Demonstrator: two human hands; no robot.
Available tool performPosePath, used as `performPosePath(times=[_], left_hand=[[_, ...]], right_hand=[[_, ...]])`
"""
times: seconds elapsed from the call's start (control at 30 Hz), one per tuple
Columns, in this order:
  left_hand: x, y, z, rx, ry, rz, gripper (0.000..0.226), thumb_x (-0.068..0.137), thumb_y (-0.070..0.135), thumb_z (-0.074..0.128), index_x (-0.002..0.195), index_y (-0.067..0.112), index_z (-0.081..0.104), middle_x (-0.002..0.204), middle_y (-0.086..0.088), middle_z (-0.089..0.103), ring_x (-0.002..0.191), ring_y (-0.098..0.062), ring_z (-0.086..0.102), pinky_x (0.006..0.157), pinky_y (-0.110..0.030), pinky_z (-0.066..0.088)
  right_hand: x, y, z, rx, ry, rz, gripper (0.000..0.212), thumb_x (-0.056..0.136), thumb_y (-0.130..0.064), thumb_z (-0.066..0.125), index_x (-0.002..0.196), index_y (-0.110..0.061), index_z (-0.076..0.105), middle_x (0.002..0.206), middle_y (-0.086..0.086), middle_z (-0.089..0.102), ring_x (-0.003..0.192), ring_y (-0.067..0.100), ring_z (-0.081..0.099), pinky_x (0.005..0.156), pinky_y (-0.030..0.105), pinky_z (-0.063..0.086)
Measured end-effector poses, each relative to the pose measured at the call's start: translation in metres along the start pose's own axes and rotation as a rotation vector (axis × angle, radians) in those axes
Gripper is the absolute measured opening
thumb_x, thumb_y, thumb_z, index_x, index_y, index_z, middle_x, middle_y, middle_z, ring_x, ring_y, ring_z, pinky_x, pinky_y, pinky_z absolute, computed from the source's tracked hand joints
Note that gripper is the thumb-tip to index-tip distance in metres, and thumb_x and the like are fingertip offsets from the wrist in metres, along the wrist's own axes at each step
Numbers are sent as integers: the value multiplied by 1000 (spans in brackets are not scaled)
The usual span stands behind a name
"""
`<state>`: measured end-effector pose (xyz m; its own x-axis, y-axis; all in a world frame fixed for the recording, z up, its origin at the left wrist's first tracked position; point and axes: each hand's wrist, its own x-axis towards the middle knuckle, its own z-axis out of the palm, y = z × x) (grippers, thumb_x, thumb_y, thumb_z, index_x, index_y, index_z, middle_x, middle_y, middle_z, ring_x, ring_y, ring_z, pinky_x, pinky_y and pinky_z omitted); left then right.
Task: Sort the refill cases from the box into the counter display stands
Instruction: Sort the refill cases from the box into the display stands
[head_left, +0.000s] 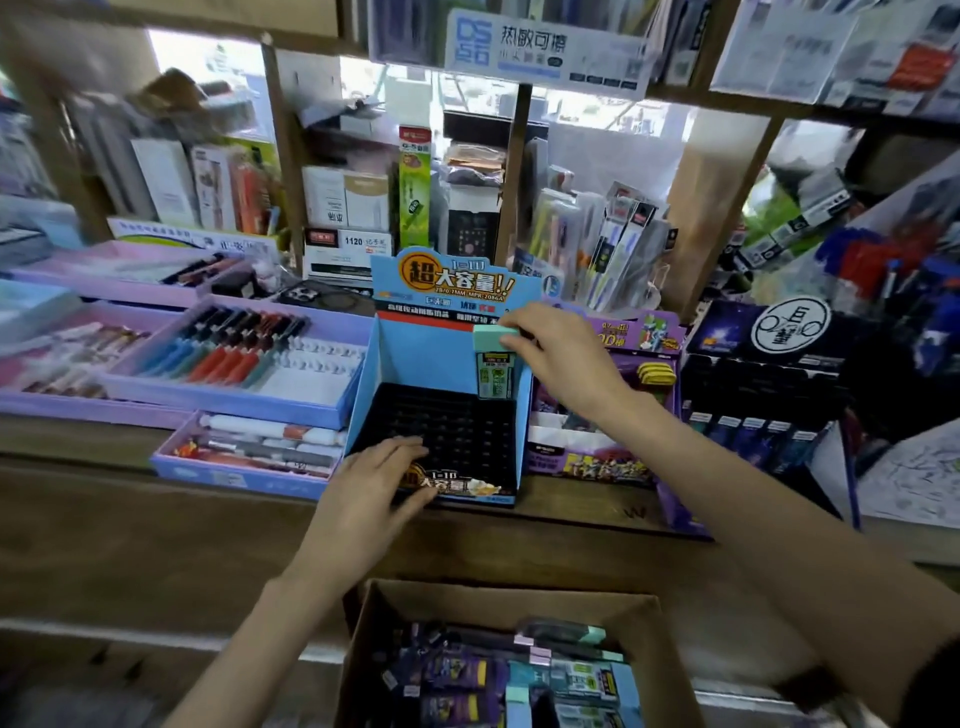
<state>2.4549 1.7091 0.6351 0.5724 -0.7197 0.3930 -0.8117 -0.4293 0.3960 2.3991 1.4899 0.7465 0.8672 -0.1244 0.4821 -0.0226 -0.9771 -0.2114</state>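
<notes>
A blue counter display stand (410, 358) with a black slotted tray stands on the wooden counter. My right hand (558, 353) grips a mint-green refill case (493, 366) by its top; the case stands upright at the stand's back right corner. My left hand (382, 475) rests flat on the stand's front left lip. Below, an open cardboard box (498, 603) holds several refill cases (576, 675), purple and mint-green. A purple display stand (602, 462) sits right of the blue one.
Lilac pen trays (234, 358) lie left of the blue stand, and a smaller tray (249, 452) sits at the counter's front. A dark display (758, 395) stands at the right. Shelves crowded with stationery rise behind.
</notes>
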Motion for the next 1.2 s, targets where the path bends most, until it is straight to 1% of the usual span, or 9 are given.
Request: performPosePath(times=[0.23, 0.33, 0.5, 0.7, 0.8, 0.93, 1.0, 1.1, 1.2], left_hand=[[0, -4, 4, -14, 16, 5, 40, 86, 30, 66, 122, 14, 59, 129, 1, 57, 118, -19, 54, 97, -32, 35], [0, -4, 4, 0, 20, 11, 40, 86, 30, 65, 122, 14, 59, 129, 1, 58, 118, -19, 54, 96, -33, 36], [0, -2, 1, 24, -7, 9, 41, 88, 31, 63, 125, 15, 56, 130, 1, 56, 120, -19, 52, 96, -34, 36], [-12, 24, -15, 13, 36, 89, 33, 87, 16, 66, 117, 5, 61, 119, -10, 61, 114, -28, 56, 94, -41, 44], [-33, 38, -14, -59, 16, 135, 25, 88, 19, 62, 110, 7, 63, 106, -6, 64, 98, -24, 62, 80, -33, 47], [-68, 38, 20, -195, -137, 27, 21, 90, 19, 61, 110, 13, 62, 102, 7, 56, 95, -18, 61, 80, -33, 47], [-89, 35, 47, -255, -226, -64, 21, 89, 19, 61, 110, 13, 62, 105, 5, 58, 103, -18, 59, 86, -37, 48], [-129, 34, 92, -308, -358, -221, 21, 90, 20, 61, 110, 16, 61, 110, 1, 60, 105, -13, 58, 88, -27, 45], [-165, 32, 129, -306, -496, -329, 25, 89, 17, 62, 113, 12, 59, 112, -3, 57, 108, -16, 56, 88, -22, 40]], right_hand=[[2, 5, 6, -15, 1, 71, 25, 93, -17, 56, 114, -4, 59, 108, 13, 65, 99, 32, 58, 80, 39, 46], [2, 5, 11, -142, 48, -3, 21, 95, -12, 52, 106, 3, 62, 104, 17, 57, 96, 31, 54, 75, 26, 37], [4, 7, 12, -357, -51, -41, 35, 99, -28, 43, 121, -8, 60, 113, 8, 53, 110, 24, 43, 90, 36, 35], [-22, -4, -6, -252, -55, -107, 38, 97, -25, 48, 130, -9, 52, 120, 8, 52, 116, 24, 41, 98, 32, 31], [-62, -12, -13, -39, -45, -97, 29, 95, -24, 52, 119, -10, 61, 108, 4, 57, 102, 17, 44, 81, 21, 28], [-140, -8, 8, 97, -178, -38, 20, 94, -22, 53, 106, -13, 66, 99, 4, 62, 96, 18, 50, 81, 28, 36], [-185, -2, 31, 124, -284, 41, 19, 95, -22, 52, 104, -12, 66, 100, 3, 62, 96, 18, 52, 86, 28, 36], [-248, 7, 71, 148, -504, 190, 21, 96, -24, 49, 107, -15, 65, 105, 0, 60, 99, 17, 54, 89, 32, 40], [-297, 16, 103, 164, -670, 361, 21, 96, -26, 50, 108, -16, 64, 110, 1, 62, 100, 18, 58, 80, 32, 47]])
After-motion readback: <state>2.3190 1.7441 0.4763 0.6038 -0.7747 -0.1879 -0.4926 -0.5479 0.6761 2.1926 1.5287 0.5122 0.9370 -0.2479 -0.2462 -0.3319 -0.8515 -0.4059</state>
